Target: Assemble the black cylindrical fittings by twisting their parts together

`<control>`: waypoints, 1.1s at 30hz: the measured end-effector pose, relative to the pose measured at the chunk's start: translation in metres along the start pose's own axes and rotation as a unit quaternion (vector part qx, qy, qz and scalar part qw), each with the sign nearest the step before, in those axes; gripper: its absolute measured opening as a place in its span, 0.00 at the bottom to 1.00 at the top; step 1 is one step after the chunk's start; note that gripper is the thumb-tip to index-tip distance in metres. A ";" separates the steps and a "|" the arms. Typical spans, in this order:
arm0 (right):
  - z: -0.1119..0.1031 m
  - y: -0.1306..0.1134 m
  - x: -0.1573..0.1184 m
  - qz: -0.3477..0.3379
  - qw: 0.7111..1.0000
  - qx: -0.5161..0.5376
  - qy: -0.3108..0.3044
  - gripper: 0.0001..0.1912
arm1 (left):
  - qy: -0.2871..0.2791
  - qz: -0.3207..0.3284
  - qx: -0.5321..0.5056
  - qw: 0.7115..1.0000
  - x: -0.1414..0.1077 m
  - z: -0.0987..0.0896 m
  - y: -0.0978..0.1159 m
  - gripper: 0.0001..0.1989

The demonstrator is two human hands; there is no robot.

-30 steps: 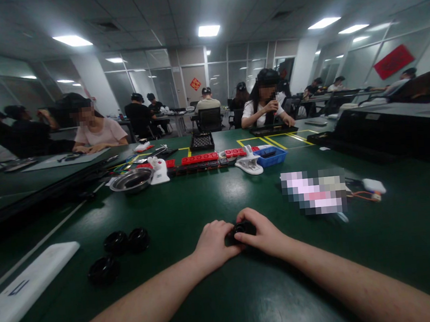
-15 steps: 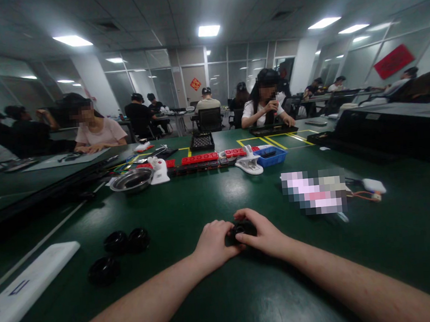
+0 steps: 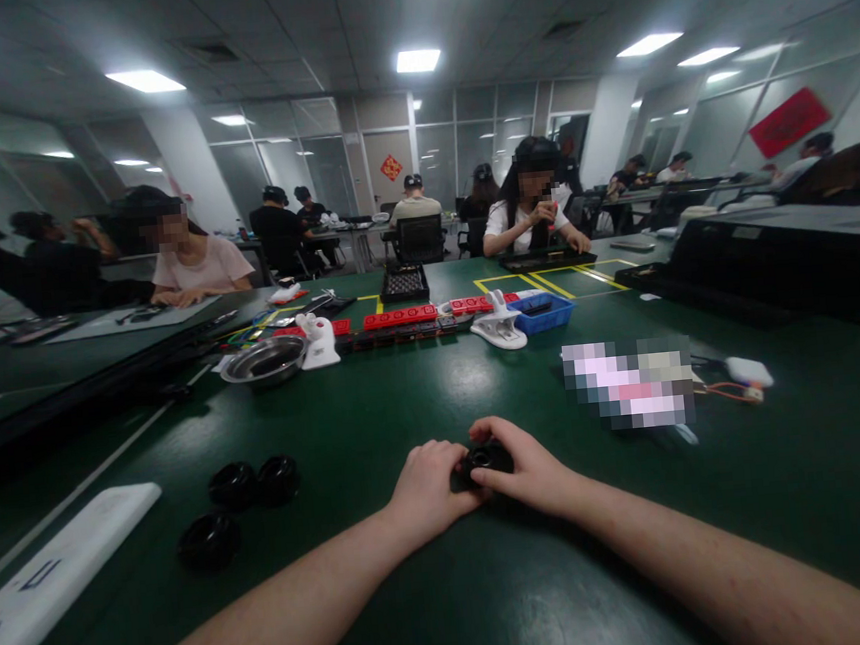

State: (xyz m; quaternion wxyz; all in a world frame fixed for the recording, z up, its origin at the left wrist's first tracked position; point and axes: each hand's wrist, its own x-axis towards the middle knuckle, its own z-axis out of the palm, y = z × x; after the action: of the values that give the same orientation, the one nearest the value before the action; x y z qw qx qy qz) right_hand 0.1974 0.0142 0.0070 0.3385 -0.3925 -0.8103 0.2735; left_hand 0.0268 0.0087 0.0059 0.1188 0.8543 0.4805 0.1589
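Observation:
Between my two hands, low over the green table (image 3: 454, 601), is a small glossy black round part (image 3: 482, 461) with a hole or hub in its middle. My left hand (image 3: 429, 481) closes on its left side, fingers curled and partly hidden behind it. My right hand (image 3: 527, 470) grips it from the right, thumb in front and index finger arched over the far side. Left of my hands lie three similar black ring-shaped parts: one near the front (image 3: 208, 541), one behind it (image 3: 231, 484) and one to the right (image 3: 277, 478).
A white long panel (image 3: 68, 575) lies at left. Farther back stand a metal bowl (image 3: 264, 361), white clamp-like pieces (image 3: 497, 325), red blocks in a row (image 3: 399, 317) and a blue tray (image 3: 546, 314). A large black case (image 3: 779, 267) is at right. Co-workers sit across the table.
The black part between my hands looks slightly turned, its hub now showing a little more. My hands have stayed nearly in place.

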 end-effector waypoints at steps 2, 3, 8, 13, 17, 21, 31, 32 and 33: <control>0.000 -0.001 0.001 0.004 1.000 -0.016 0.000 0.13 | -0.004 -0.001 0.003 1.000 0.000 0.000 0.000 0.13; -0.001 -0.002 0.002 -0.005 1.000 -0.020 -0.004 0.11 | -0.004 -0.002 0.006 1.000 0.001 0.000 0.000 0.13; -0.004 -0.004 0.003 -0.065 0.997 0.014 -0.049 0.14 | 0.007 -0.001 0.006 1.000 0.001 0.002 -0.002 0.13; -0.002 -0.002 0.000 -0.009 1.000 0.016 -0.005 0.18 | 0.002 0.000 0.003 1.000 0.000 0.002 -0.002 0.13; -0.001 -0.004 0.001 0.015 1.000 -0.024 0.005 0.12 | 0.003 0.003 0.003 1.000 0.000 0.002 -0.002 0.13; -0.004 -0.006 0.003 -0.030 0.999 -0.016 -0.016 0.09 | 0.005 0.000 -0.002 1.000 0.001 0.003 -0.002 0.14; -0.001 0.000 -0.001 0.008 1.000 -0.003 0.005 0.16 | -0.003 -0.002 -0.004 1.000 0.001 0.001 0.000 0.13; -0.002 -0.001 0.000 0.010 1.000 -0.013 0.005 0.13 | -0.003 -0.001 -0.004 1.000 0.001 0.001 0.000 0.13; -0.002 -0.002 0.001 0.004 1.000 -0.019 0.001 0.11 | -0.002 -0.001 -0.004 1.000 0.001 0.001 0.000 0.13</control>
State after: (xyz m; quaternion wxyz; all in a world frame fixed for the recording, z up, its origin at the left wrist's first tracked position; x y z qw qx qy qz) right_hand 0.1981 0.0141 0.0100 0.3308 -0.4022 -0.8134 0.2591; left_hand 0.0273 0.0096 0.0049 0.1233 0.8538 0.4801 0.1591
